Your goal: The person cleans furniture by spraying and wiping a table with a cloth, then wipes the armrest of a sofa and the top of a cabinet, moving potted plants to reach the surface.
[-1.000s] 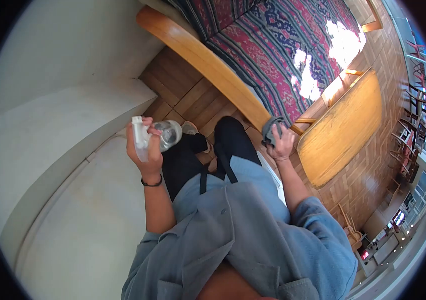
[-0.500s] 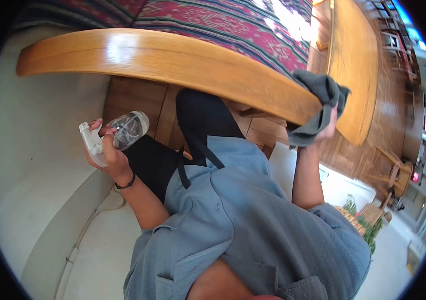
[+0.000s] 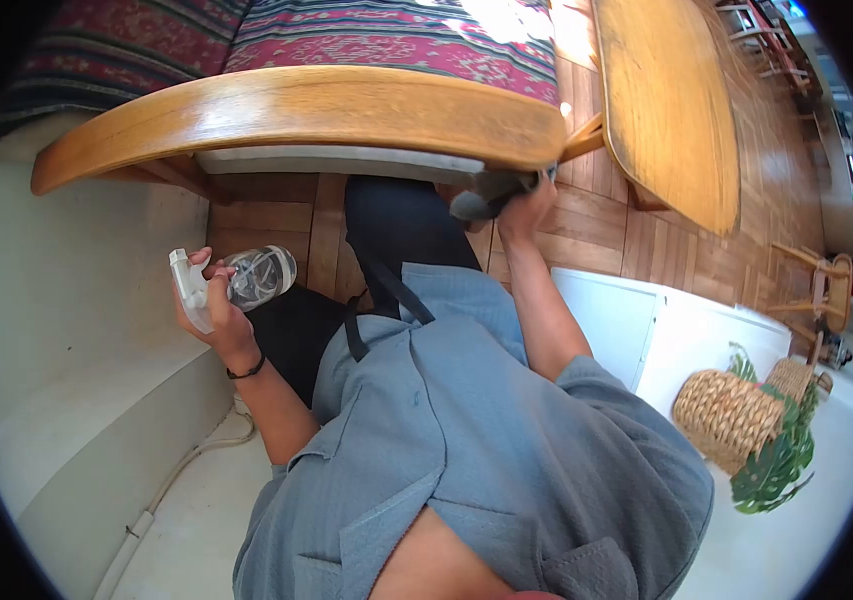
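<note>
On the left, my left hand (image 3: 222, 318) is wrapped round the white trigger head of a clear spray bottle (image 3: 265, 277), which is tipped on its side beside the pale wall. My right hand (image 3: 530, 208) grips a dark grey cloth (image 3: 490, 190) just under the right end of a curved wooden armrest (image 3: 347, 108). Part of the cloth is hidden by the armrest, and the fingers are partly hidden too. The armrest belongs to a seat with a striped, patterned cushion (image 3: 347, 45).
A wooden table (image 3: 669, 100) stands to the right over a parquet floor (image 3: 587, 240). Behind my right arm are a white cabinet (image 3: 607, 315) and a woven basket (image 3: 722, 415) with green leaves. A pale wall (image 3: 67, 330) and a pipe (image 3: 162, 490) run along my left.
My right hand has moved left and down with the cloth, from over the armrest's end to beneath it. The view has shifted. My left hand still holds the spray bottle.
</note>
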A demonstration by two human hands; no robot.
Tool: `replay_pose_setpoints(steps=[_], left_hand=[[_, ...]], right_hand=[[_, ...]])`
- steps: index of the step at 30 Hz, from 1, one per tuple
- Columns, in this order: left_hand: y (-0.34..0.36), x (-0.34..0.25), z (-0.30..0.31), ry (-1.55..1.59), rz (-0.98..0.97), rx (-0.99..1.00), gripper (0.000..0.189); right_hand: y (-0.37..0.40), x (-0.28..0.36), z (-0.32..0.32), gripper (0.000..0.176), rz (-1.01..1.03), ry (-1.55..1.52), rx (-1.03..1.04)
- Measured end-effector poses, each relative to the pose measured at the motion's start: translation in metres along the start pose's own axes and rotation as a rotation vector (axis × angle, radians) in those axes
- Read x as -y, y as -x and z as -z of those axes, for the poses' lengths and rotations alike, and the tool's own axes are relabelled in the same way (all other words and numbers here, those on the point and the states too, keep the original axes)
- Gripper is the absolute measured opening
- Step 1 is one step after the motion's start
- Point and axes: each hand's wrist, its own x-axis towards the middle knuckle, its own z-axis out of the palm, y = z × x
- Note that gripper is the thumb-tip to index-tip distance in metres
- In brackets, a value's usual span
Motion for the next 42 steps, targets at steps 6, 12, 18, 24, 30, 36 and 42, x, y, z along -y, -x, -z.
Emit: replay_pose_setpoints(steps=[6,12,18,24,30,36,42], left_hand=[[0.007,-0.013,0.008,0.013,-0.026,0.078,0.035],[0.005,-0.01,0.013,0.014,-0.039,0.122,0.034],[0.001,-0.004,0.017,0.014,0.024,0.073,0.035],[0.001,-0.004,0.026,0.016,0.037,0.1,0.034],[0.0,-0.005,0.04,0.014,0.03,0.069,0.034],[-0.005,-0.005,0.049,0.005,0.038,0.015,0.028],[-0.005,-0.003,0.047,0.061,-0.006,-0.089,0.028]], right_hand=[[-0.061,0.097,0.015,0.027,0.176,-0.293,-0.276],[-0.074,0.157,0.045,0.038,0.025,-0.624,-0.291],[-0.055,0.15,0.026,0.033,0.557,-0.185,-0.466],[-0.019,0.071,-0.003,0.054,0.833,0.325,-0.381],[0.024,-0.045,-0.001,0.055,0.915,0.6,0.041],[-0.009,0.079,-0.022,0.039,1.002,0.256,0.175],[-0.018,0.298,-0.158,0.041,1.548,-0.045,0.043]])
